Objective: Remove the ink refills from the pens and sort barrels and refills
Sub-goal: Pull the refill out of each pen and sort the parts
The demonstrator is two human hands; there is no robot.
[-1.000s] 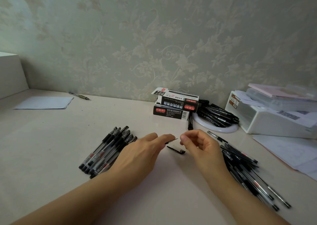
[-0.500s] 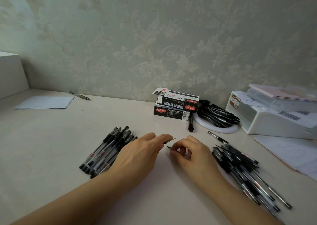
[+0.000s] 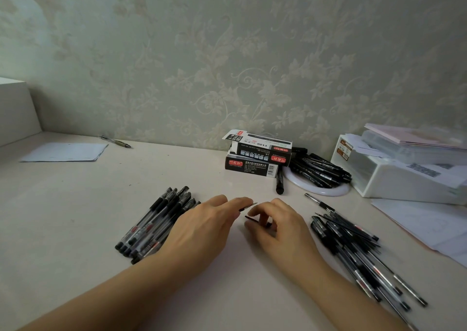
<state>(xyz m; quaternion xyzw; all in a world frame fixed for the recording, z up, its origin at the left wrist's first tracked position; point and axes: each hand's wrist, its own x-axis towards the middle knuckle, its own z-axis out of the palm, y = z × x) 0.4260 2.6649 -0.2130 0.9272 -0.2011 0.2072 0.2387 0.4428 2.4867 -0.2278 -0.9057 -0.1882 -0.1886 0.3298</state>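
Holding a pen [image 3: 249,206] by its tip in my left hand [image 3: 202,227], I close my right hand [image 3: 276,225] on a small black piece [image 3: 252,219] at mid-table [image 3: 75,204]. Pens [image 3: 154,223] lie left, more [image 3: 353,252] right. Best twist gently, pulling straight.

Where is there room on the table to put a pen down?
Bare cream tabletop lies between the sheet of white paper and the left bundle of black pens, and in front, between the forearms. It is crowded right: the loose heap of black pens, white plastic box, papers.
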